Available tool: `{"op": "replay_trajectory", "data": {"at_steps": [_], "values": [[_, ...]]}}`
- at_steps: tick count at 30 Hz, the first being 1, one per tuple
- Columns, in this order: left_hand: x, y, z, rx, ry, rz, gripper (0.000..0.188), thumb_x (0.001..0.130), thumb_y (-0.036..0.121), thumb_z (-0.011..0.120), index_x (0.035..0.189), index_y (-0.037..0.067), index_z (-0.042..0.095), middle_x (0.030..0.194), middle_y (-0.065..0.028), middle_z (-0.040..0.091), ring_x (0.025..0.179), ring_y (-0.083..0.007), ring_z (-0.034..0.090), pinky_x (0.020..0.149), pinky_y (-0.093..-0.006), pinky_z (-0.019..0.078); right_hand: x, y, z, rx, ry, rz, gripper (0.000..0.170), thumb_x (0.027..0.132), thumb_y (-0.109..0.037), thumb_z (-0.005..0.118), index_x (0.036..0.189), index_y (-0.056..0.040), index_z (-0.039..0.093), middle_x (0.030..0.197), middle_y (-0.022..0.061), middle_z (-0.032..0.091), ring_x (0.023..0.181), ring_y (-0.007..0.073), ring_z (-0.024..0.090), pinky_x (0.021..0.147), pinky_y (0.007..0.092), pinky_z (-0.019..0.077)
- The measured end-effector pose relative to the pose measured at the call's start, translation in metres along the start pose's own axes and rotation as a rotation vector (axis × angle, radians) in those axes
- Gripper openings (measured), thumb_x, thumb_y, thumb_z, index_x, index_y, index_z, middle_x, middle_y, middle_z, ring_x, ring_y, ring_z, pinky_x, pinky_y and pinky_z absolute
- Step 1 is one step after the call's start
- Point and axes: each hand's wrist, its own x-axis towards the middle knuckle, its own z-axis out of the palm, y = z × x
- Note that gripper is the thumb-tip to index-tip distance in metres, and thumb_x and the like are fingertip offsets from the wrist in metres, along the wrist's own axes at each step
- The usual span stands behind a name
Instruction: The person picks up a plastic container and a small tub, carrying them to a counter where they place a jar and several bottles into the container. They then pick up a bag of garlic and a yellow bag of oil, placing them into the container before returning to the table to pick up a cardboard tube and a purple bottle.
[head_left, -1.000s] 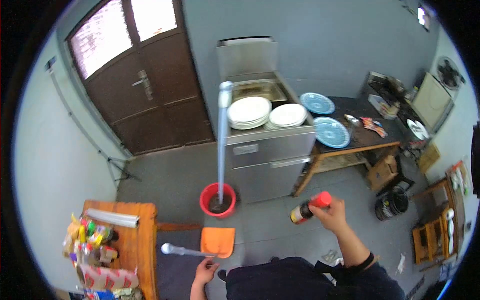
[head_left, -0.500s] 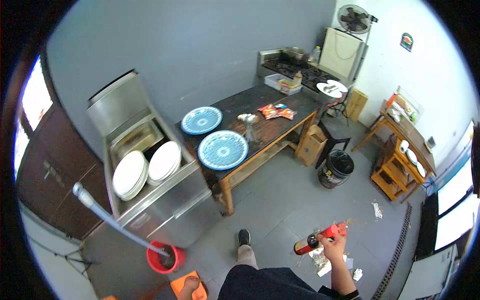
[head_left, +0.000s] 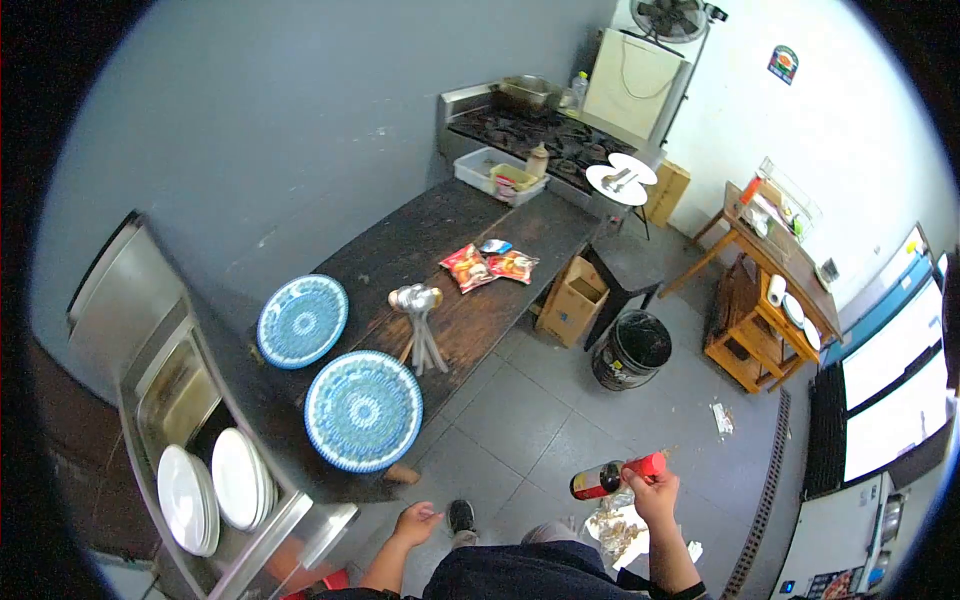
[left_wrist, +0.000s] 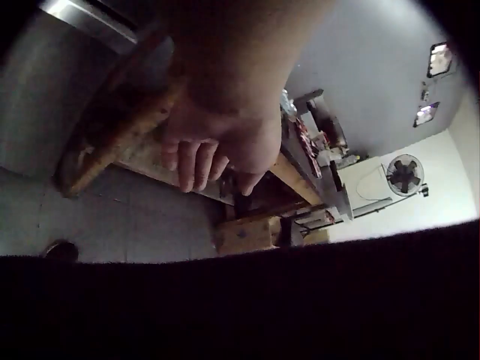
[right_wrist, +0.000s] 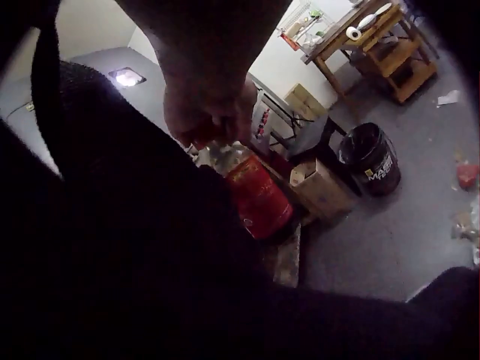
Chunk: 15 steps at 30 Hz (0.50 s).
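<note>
My right hand [head_left: 655, 495] grips a bottle [head_left: 597, 481] by its red-capped neck. The bottle has dark contents and a red label, and it tilts sideways over the floor. In the right wrist view the red label [right_wrist: 259, 199] hangs below the fingers. My left hand [head_left: 416, 524] is empty, low beside the table's near end, its fingers loosely bent in the left wrist view. Closest to it on the dark wooden table [head_left: 480, 345] is a blue patterned plate [head_left: 364, 411]. A second blue plate [head_left: 303, 321] lies behind that one.
White plates [head_left: 188, 500] stack on the steel sink unit at left. Spoons [head_left: 422, 320] and red snack packets [head_left: 490, 266] lie on the table. A black bucket [head_left: 632, 350] and cardboard box [head_left: 573, 300] stand beyond. Litter [head_left: 617, 530] lies on the floor below the bottle.
The view has swung right, away from the door and red bucket toward the table and stove. My left hand has moved away from the orange dustpan. The bottle stays in my right hand.
</note>
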Motion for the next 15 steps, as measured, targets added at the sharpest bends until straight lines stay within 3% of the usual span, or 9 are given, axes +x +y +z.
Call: {"op": "replay_trajectory", "data": {"at_steps": [4, 8, 10, 12, 15], "values": [[0.03, 0.099, 0.013, -0.045, -0.086, 0.077, 0.041, 0.069, 0.022, 0.067, 0.101, 0.002, 0.051, 0.082, -0.0074, 0.058, 0.073, -0.013, 0.054, 0.067, -0.0249, 0.0438, 0.052, 0.002, -0.012, 0.165, 0.091, 0.051, 0.01, 0.065, -0.005, 0.065, 0.073, -0.0003, 0.061, 0.065, 0.0028, 0.059, 0.067, 0.0111, 0.055, 0.062, 0.0245, 0.0439], [0.091, 0.131, 0.049, -0.105, -0.078, 0.201, 0.036, 0.071, 0.019, 0.066, 0.1, 0.003, 0.052, 0.08, -0.0052, 0.057, 0.072, -0.0114, 0.052, 0.065, -0.0243, 0.0436, 0.113, 0.021, -0.038, 0.231, 0.137, 0.129, 0.012, 0.065, -0.004, 0.064, 0.075, 0.0, 0.061, 0.069, 0.0038, 0.06, 0.067, 0.0107, 0.055, 0.063, 0.025, 0.0439], [0.117, 0.176, 0.064, -0.19, -0.088, 0.241, 0.033, 0.072, 0.017, 0.065, 0.099, 0.003, 0.052, 0.079, -0.0038, 0.057, 0.07, -0.0109, 0.052, 0.065, -0.0243, 0.0436, 0.144, 0.039, -0.046, 0.245, 0.151, 0.082, 0.012, 0.065, -0.003, 0.064, 0.076, 0.0002, 0.061, 0.071, 0.0043, 0.06, 0.067, 0.0107, 0.055, 0.064, 0.0252, 0.044], [0.152, 0.221, 0.081, -0.192, -0.039, 0.278, 0.03, 0.073, 0.015, 0.064, 0.098, 0.003, 0.052, 0.078, -0.0031, 0.056, 0.07, -0.0101, 0.052, 0.065, -0.0237, 0.0433, 0.189, 0.051, -0.057, 0.255, 0.175, 0.008, 0.013, 0.064, -0.002, 0.064, 0.077, 0.0003, 0.06, 0.073, 0.0048, 0.06, 0.067, 0.0106, 0.055, 0.066, 0.0254, 0.0441], [0.187, 0.284, 0.109, -0.154, 0.014, 0.301, 0.03, 0.073, 0.013, 0.063, 0.099, 0.003, 0.052, 0.079, -0.0026, 0.056, 0.071, -0.0092, 0.051, 0.066, -0.0228, 0.0427, 0.242, 0.051, -0.075, 0.289, 0.138, 0.06, 0.014, 0.064, -0.002, 0.065, 0.077, 0.0001, 0.06, 0.074, 0.0053, 0.06, 0.069, 0.0117, 0.056, 0.066, 0.0257, 0.0441]]}}
